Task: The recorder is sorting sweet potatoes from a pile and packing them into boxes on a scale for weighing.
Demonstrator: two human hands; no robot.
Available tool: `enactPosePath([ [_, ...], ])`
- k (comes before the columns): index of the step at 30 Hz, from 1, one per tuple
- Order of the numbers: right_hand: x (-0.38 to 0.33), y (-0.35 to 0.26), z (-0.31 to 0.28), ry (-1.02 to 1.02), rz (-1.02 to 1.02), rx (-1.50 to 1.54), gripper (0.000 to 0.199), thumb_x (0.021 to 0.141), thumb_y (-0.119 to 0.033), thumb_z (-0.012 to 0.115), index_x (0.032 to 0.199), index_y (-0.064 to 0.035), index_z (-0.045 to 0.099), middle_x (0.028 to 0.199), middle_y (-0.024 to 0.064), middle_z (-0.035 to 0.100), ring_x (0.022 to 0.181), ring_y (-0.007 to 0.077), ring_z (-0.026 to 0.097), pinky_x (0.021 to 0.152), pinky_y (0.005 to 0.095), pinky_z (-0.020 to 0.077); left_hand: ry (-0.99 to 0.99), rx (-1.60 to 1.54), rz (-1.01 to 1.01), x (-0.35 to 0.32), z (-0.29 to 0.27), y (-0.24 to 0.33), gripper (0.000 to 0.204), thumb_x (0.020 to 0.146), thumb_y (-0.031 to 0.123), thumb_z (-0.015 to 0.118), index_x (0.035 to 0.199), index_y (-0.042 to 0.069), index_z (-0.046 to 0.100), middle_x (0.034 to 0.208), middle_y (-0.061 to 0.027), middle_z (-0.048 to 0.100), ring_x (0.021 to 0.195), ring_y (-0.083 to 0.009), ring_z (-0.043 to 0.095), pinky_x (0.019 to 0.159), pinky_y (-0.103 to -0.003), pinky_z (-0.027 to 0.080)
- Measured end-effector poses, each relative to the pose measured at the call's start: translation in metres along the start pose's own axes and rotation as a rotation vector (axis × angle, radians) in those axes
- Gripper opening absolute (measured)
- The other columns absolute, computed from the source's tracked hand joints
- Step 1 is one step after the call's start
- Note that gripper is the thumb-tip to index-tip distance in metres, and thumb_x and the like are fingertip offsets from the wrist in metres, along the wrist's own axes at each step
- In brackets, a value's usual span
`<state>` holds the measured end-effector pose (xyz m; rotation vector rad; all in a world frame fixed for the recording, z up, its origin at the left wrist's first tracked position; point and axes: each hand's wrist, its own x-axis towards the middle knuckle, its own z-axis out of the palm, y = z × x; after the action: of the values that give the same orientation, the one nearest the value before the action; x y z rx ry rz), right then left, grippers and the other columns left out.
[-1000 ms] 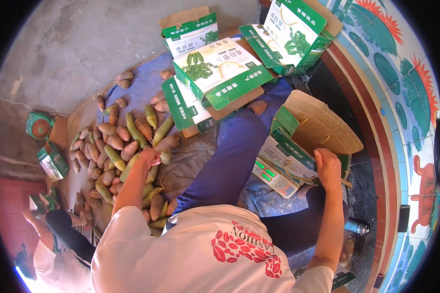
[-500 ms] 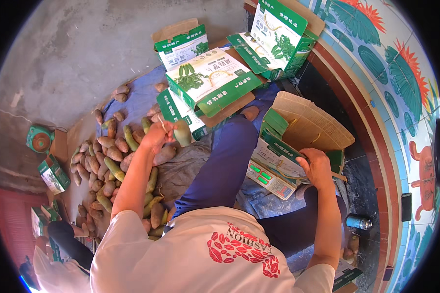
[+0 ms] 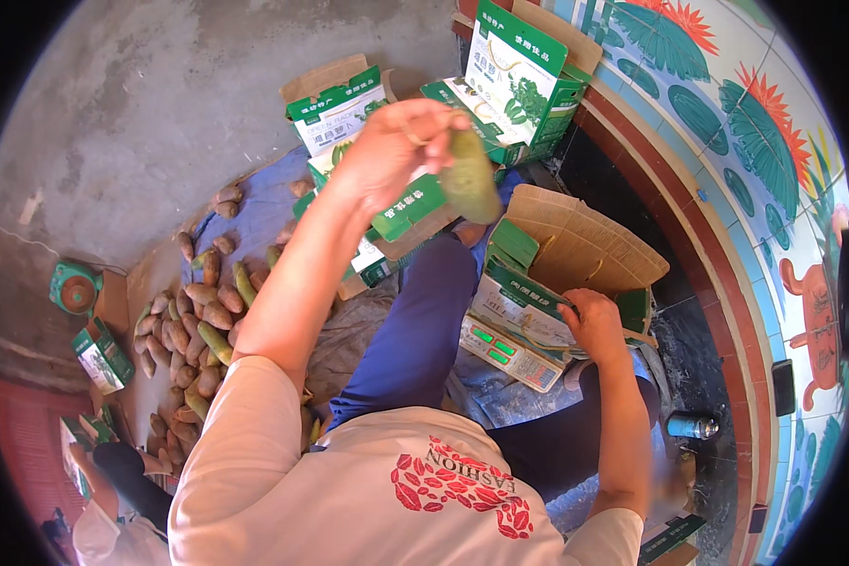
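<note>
High in front of me, my left hand [image 3: 401, 151] is closed on a plump green radish [image 3: 472, 179] by its narrow end. The radish hangs on the right of the fingers, slightly blurred. My right hand [image 3: 594, 325] grips the near upper edge of an open green-and-white carton [image 3: 511, 304], whose brown cardboard flap [image 3: 599, 231] stands up at the far side. That carton stands on a white digital scale [image 3: 536, 370] with lit green displays. Only a small part of the carton's inside shows.
A pile of brownish and green radishes [image 3: 195, 325] lies at the left. Beyond my knee stand more green-and-white cartons [image 3: 528, 71]. A blue can [image 3: 693, 426] is on the floor at right, near a tiled wall [image 3: 769, 264]. Another person [image 3: 113, 528] is at lower left.
My left hand has lifted the green radish up and to the right, away from the pile. My right hand stays at the carton's edge. The whole view has shifted slightly.
</note>
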<state>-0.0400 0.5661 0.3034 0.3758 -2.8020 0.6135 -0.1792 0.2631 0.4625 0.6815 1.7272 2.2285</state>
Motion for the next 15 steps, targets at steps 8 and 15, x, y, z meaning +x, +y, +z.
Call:
enactPosePath([
  [8, 0.001, 0.001, -0.002, 0.004, -0.009, 0.008, 0.012, 0.080, -0.015, 0.064, 0.084, -0.0037, 0.062, 0.079, 0.0128, 0.062, 0.077, 0.0323, 0.060, 0.069, 0.0416, 0.0479, -0.233, 0.098, -0.278, 0.038, 0.080, -0.096, 0.019, 0.089, 0.018, 0.056, 0.090, -0.001, 0.061, 0.064, -0.0022, 0.055, 0.051, -0.0103, 0.050, 0.055, -0.025, 0.046],
  [15, 0.006, 0.000, -0.001, -0.014, -0.001, 0.016, 0.010, 0.081, -0.014, 0.063, 0.084, -0.0042, 0.062, 0.079, 0.0127, 0.061, 0.076, 0.0323, 0.060, 0.069, 0.0417, 0.0479, -0.406, 0.579, -0.345, 0.036, 0.106, -0.188, 0.014, 0.086, 0.012, 0.052, 0.087, 0.002, 0.062, 0.067, -0.0056, 0.060, 0.052, -0.0127, 0.055, 0.050, -0.028, 0.047],
])
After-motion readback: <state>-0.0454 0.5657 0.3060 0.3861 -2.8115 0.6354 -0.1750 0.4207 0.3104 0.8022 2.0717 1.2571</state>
